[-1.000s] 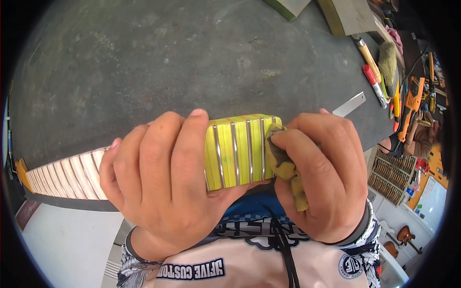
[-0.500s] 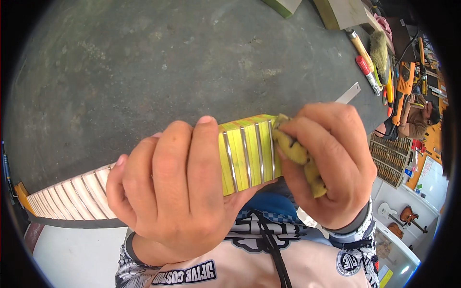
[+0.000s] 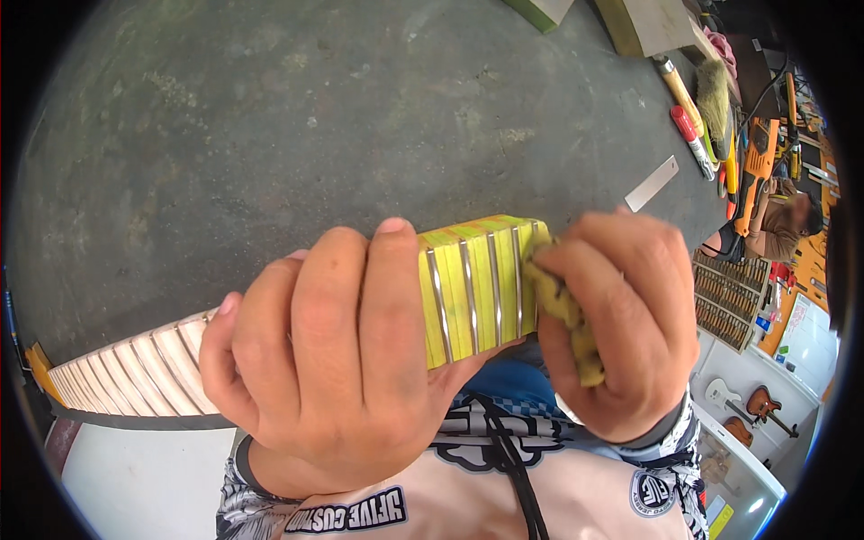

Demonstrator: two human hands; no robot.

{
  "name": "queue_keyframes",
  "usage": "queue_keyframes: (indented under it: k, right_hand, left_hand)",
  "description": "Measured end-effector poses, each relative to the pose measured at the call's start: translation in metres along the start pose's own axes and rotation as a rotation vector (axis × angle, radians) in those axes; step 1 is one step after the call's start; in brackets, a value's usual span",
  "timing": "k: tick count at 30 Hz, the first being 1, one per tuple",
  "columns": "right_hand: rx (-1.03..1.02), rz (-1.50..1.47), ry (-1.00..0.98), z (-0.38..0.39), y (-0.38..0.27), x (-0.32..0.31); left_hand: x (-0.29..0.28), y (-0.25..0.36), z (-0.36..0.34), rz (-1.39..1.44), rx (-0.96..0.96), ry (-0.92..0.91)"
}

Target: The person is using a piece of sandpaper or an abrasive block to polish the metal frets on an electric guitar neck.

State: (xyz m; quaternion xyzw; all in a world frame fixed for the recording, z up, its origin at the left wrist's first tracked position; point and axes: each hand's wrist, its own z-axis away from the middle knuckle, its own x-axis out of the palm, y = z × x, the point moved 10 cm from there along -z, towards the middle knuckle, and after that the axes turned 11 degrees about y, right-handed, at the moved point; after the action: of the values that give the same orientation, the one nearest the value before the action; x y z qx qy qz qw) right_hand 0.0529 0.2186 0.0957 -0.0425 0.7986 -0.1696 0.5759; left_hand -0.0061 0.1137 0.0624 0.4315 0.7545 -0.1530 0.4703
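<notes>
A guitar neck (image 3: pixel 144 367) with metal frets lies across the view, its far-left part pale and bare between the frets. Yellow masking tape (image 3: pixel 483 292) covers the wood between the frets near its right end. My left hand (image 3: pixel 328 351) is wrapped over the neck's middle, with fingers closed on it and hiding part of the fretboard. At the right end, my right hand (image 3: pixel 630 310) pinches a crumpled yellow-green cloth (image 3: pixel 576 328) with dark smudges. The cloth presses against the taped end by the last visible fret.
On the dark worktop (image 3: pixel 270 135) lie a metal strip (image 3: pixel 651 184), a red-capped marker (image 3: pixel 688 135), a wooden-handled tool (image 3: pixel 677 90) and a brush (image 3: pixel 713 99). Blocks (image 3: pixel 643 27) stand at the far edge. A person (image 3: pixel 781 220) sits at the right; guitars (image 3: pixel 763 409) hang beyond.
My right hand and the cloth have shifted slightly down and right, uncovering more of the metal strip. The neck's taped end has moved a little right; my left hand keeps its grip.
</notes>
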Motion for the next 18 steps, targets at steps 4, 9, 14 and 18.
queue_keyframes:
  k: [4,9,14,18]
  right_hand:
    - [-0.006,0.029,0.015,-0.007,0.004,0.002]
    - [-0.016,0.086,-0.007,0.006,-0.005,0.001]
    - [-0.060,0.086,0.042,-0.012,-0.001,0.003]
    - [-0.029,0.099,0.047,0.009,-0.009,-0.002]
  left_hand:
    - [0.000,0.003,-0.001,0.013,0.007,-0.006]
    - [0.001,0.000,0.003,-0.009,0.017,0.004]
    - [-0.001,0.001,0.002,0.012,-0.014,0.020]
    - [-0.002,0.001,0.002,0.006,-0.002,0.022]
